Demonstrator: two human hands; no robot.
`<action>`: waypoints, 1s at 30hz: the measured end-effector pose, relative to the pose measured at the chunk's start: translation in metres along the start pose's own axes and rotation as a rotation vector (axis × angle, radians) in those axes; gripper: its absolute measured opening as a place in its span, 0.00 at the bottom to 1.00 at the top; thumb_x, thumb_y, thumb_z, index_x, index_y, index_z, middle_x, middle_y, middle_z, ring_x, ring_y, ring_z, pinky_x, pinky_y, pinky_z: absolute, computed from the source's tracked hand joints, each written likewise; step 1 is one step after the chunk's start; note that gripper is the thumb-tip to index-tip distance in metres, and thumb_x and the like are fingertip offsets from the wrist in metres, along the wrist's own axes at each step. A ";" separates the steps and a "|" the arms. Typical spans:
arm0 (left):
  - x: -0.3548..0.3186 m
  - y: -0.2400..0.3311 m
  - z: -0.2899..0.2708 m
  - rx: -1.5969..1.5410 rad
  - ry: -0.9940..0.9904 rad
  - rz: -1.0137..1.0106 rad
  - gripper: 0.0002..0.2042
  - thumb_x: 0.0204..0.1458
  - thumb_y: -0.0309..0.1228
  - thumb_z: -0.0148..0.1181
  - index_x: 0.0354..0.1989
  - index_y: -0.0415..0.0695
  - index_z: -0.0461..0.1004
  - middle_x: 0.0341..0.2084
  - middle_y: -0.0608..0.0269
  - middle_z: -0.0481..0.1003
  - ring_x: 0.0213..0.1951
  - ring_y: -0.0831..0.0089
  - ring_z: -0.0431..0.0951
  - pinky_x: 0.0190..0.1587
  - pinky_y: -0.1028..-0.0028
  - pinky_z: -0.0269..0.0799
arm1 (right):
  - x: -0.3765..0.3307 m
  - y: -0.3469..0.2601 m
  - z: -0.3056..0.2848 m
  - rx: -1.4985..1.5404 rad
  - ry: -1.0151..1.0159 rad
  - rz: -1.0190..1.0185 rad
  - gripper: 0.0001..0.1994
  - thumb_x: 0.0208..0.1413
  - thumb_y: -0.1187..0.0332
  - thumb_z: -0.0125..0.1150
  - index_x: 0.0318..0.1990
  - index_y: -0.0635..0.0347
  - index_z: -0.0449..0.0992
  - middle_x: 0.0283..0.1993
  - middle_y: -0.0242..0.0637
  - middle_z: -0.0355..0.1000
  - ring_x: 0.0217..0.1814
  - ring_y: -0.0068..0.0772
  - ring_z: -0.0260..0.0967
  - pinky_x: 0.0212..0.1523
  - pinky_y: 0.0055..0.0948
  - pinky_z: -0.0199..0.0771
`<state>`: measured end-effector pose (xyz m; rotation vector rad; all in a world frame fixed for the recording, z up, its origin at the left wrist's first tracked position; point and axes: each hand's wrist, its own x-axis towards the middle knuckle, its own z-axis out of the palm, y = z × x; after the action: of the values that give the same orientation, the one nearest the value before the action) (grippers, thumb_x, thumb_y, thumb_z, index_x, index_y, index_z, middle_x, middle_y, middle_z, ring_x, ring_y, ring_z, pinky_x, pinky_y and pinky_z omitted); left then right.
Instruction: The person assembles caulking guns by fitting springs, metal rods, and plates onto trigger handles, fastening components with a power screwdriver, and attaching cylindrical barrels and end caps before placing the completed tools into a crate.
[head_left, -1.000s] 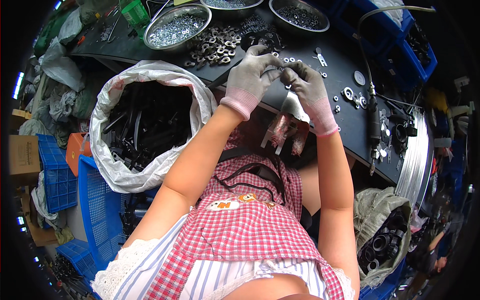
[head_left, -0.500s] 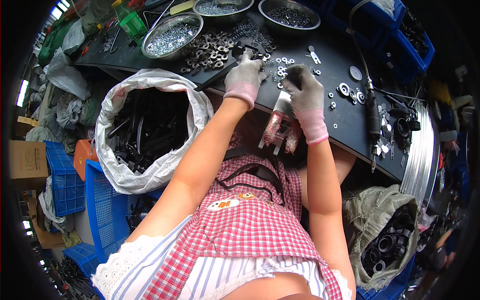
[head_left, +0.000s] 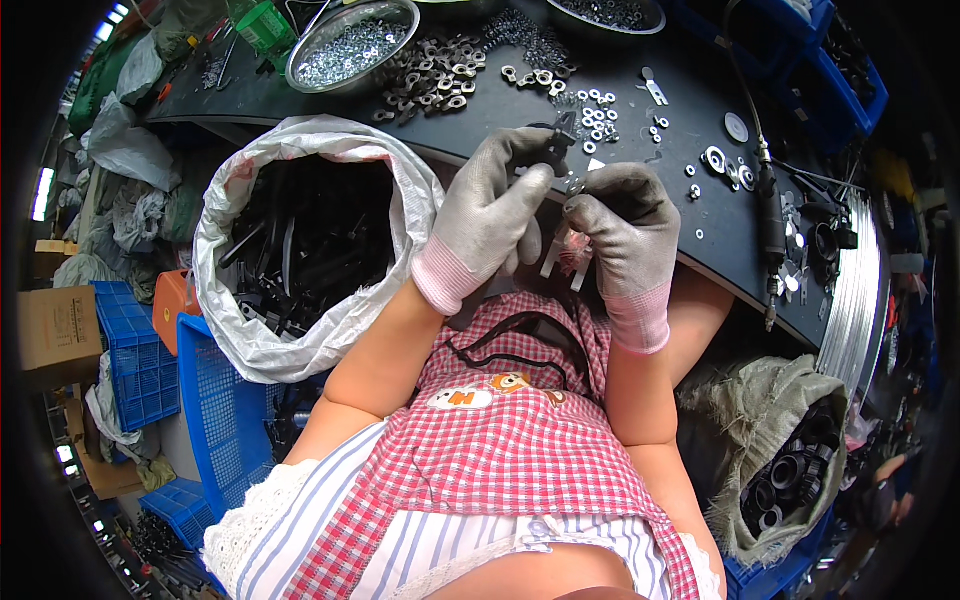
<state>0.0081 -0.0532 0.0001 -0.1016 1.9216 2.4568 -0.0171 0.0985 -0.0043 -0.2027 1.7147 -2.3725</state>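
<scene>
Both my hands wear grey work gloves with pink cuffs and are close together over the table's near edge. In my left hand [head_left: 488, 205] a black part with a jaw-like end [head_left: 562, 138] is gripped between fingers and thumb. My right hand [head_left: 632, 215] pinches a small shiny piece [head_left: 575, 186], perhaps a spring or ring, beside that black part. Below the hands is a metal fixture [head_left: 572, 255] with red wrapping, partly hidden by them. Loose small rings [head_left: 600, 122] lie on the table just beyond, with several metal lugs [head_left: 440, 75] farther left.
Metal bowls of small hardware [head_left: 352, 60] stand at the back. A white sack [head_left: 215, 260] of black parts is on my left. A hanging power screwdriver [head_left: 770, 220] and a bundle of silver rods [head_left: 848, 290] are on the right. A woven sack [head_left: 735, 450] stands lower right.
My left hand has drawn back from the table with the black part in it. My right hand has come nearer to me, holding a small piece. The view has shifted slightly.
</scene>
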 end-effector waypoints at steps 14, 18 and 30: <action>-0.020 0.008 0.009 0.139 -0.061 0.037 0.12 0.56 0.24 0.51 0.48 0.35 0.65 0.36 0.58 0.72 0.26 0.83 0.73 0.25 0.82 0.70 | -0.013 0.001 0.010 -0.059 0.110 -0.186 0.11 0.52 0.68 0.66 0.36 0.67 0.73 0.34 0.29 0.70 0.37 0.18 0.66 0.40 0.18 0.67; -0.017 -0.004 0.007 0.455 -0.016 0.424 0.14 0.55 0.24 0.52 0.49 0.33 0.68 0.36 0.59 0.75 0.33 0.80 0.75 0.37 0.80 0.71 | -0.015 -0.001 0.011 -0.026 0.113 -0.098 0.15 0.53 0.64 0.66 0.37 0.68 0.72 0.34 0.30 0.70 0.36 0.18 0.65 0.39 0.18 0.66; -0.012 0.000 0.029 0.306 0.023 0.331 0.08 0.53 0.20 0.55 0.41 0.34 0.72 0.30 0.64 0.74 0.29 0.82 0.74 0.31 0.82 0.70 | -0.020 -0.008 -0.004 0.106 0.071 0.063 0.15 0.52 0.65 0.68 0.37 0.67 0.72 0.31 0.31 0.71 0.30 0.18 0.66 0.32 0.18 0.69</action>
<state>0.0188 -0.0252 0.0082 0.2104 2.4724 2.3017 0.0006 0.1092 0.0018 -0.0476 1.5943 -2.4430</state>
